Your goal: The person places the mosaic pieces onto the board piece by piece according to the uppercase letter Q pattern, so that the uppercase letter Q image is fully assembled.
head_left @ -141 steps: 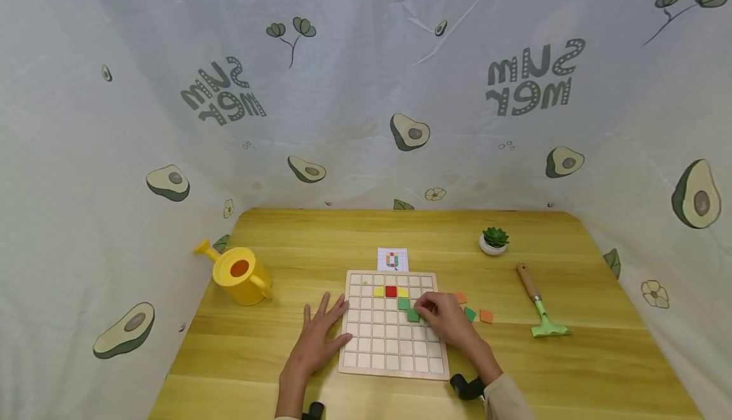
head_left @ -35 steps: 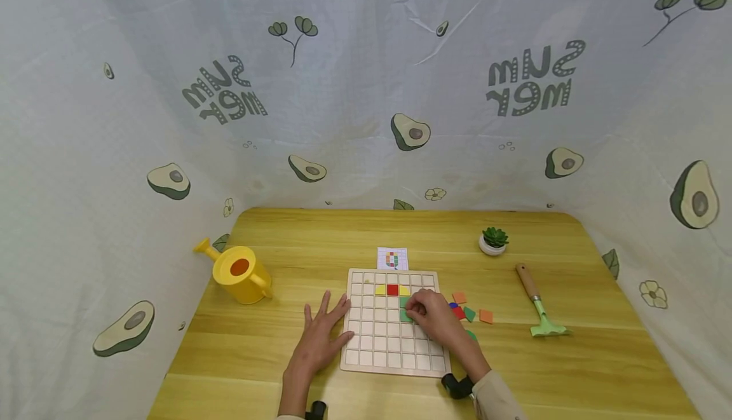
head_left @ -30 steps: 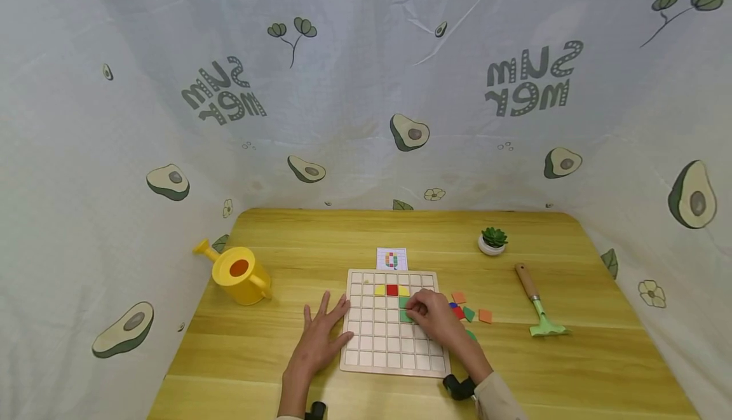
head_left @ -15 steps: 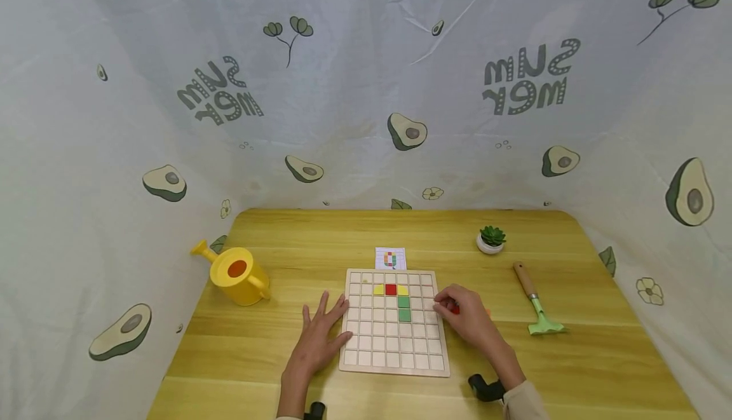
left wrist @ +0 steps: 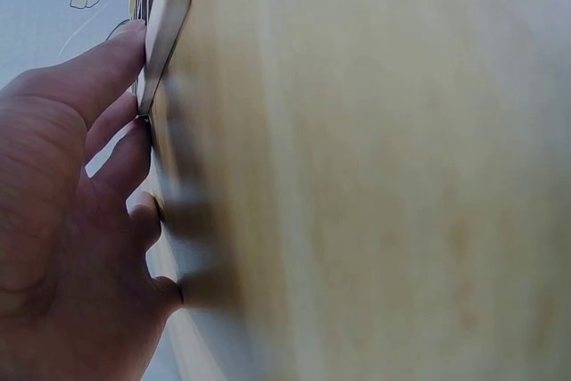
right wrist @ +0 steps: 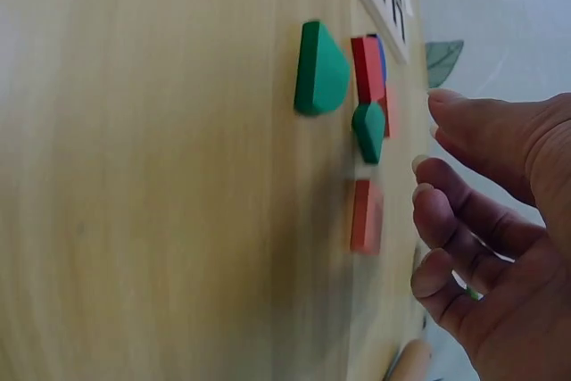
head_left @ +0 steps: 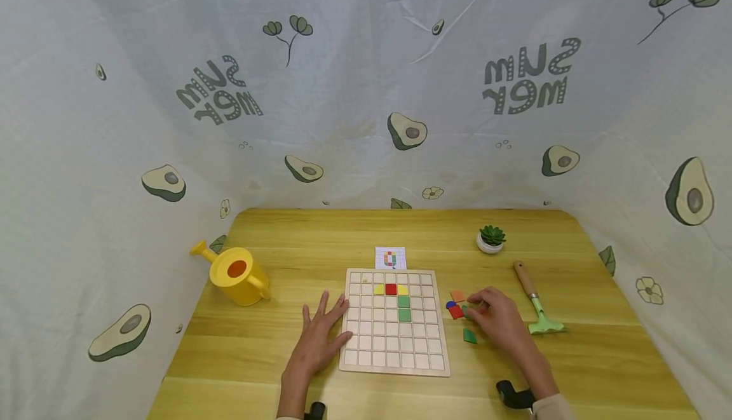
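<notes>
Left grip (head_left: 318, 338): fingers spread wide, grasping nothing; thumb touches the left edge of the grid board (head_left: 392, 329).
Right grip (head_left: 502, 318): thumb and fingers well parted, fingers lightly bent, holding nothing; it hovers over the loose pieces, fingertips near a green piece (head_left: 466, 312).
Board: flat on the surface (head_left: 229, 356), between both grips.
Pieces set in it: a red tile (head_left: 391, 289) between two yellow pieces (head_left: 379, 289); two green tiles (head_left: 405, 314) in line below the right-hand yellow one.
Loose pieces: right of the board, an orange square (head_left: 457, 296), blue piece (head_left: 450, 305), red square (head_left: 455, 312) and second green piece (head_left: 469, 335); another orange piece (right wrist: 365, 217) lies beneath the right grip.
</notes>
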`<state>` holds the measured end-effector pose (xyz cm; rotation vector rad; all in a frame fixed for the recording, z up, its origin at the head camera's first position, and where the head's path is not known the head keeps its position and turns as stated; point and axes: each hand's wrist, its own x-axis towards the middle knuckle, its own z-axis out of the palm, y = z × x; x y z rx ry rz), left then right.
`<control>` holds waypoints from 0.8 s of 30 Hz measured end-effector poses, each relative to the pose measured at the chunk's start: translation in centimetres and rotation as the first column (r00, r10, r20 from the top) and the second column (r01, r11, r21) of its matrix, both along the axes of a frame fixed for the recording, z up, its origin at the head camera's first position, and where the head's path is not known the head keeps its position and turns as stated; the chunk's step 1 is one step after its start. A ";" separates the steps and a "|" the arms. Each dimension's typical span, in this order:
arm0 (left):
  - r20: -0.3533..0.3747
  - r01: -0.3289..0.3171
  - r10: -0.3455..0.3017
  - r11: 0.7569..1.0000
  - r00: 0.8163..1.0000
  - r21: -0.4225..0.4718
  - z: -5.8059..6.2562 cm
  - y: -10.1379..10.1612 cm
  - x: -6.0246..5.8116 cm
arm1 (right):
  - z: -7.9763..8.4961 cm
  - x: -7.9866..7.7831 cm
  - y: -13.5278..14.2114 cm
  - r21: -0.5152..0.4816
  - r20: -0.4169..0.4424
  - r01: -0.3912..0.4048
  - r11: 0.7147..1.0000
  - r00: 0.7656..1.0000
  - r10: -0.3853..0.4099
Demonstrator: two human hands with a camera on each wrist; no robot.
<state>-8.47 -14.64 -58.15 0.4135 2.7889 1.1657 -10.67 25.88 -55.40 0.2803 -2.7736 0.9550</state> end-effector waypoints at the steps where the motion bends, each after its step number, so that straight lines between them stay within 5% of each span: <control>1: -0.001 0.000 0.000 1.000 1.000 0.000 0.0 0.0 0.0 | -0.2 0.1 0.3 0.005 -0.010 0.001 1.000 1.000 -0.001; 24: -0.001 0.002 -0.002 1.000 1.000 -0.010 -0.2 0.0 0.0 | -1.3 0.9 2.2 -0.004 0.021 0.019 1.000 1.000 -0.019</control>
